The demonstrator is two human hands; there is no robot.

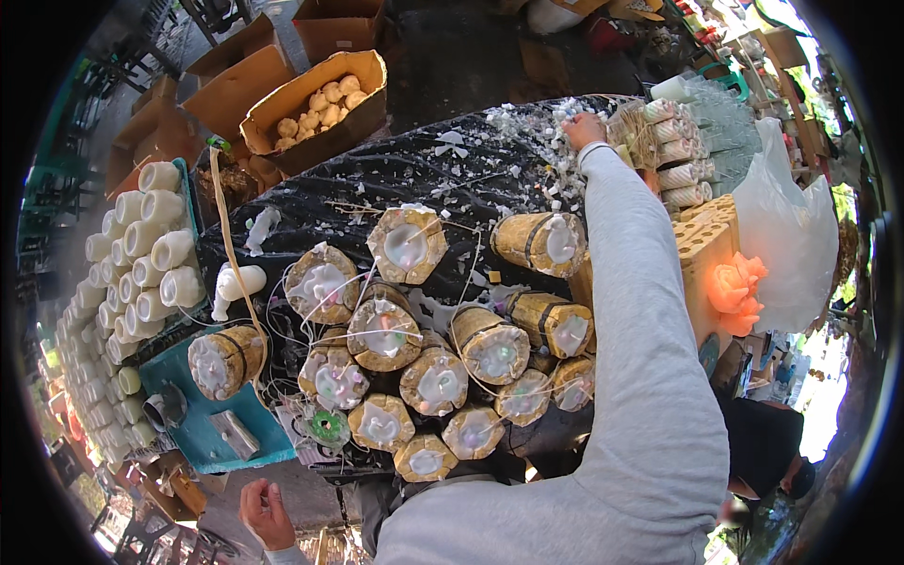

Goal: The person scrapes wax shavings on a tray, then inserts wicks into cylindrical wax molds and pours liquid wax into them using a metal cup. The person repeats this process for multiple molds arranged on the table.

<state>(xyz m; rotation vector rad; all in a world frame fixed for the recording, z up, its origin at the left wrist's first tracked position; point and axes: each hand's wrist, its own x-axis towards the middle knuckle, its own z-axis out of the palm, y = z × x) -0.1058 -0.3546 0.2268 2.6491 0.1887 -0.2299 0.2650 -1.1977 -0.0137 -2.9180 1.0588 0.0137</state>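
Stretched to the table's far edge, my right hand (584,130) reaches into a heap of white wax chips (527,132). Its fingers are bent together at the chips, and whatever lies between them is too small to make out. My left hand (266,515) hangs low at the left, off the table, loosely curled with its fingers apart and nothing in it. Between the hands stand several wooden-looking moulds (384,334) filled with whitish wax, with wicks trailing over them. One mould (539,243) lies tilted beside my right forearm, a black band around it.
Many white candles (151,240) crowd the left side. A teal tray (202,414) holds a mould and a metal block. Farther back is a cardboard box (367,108) of pale round pieces. Right of my arm are striped candles (680,151), a perforated brick (706,235) and an orange flower-shaped candle (736,294).
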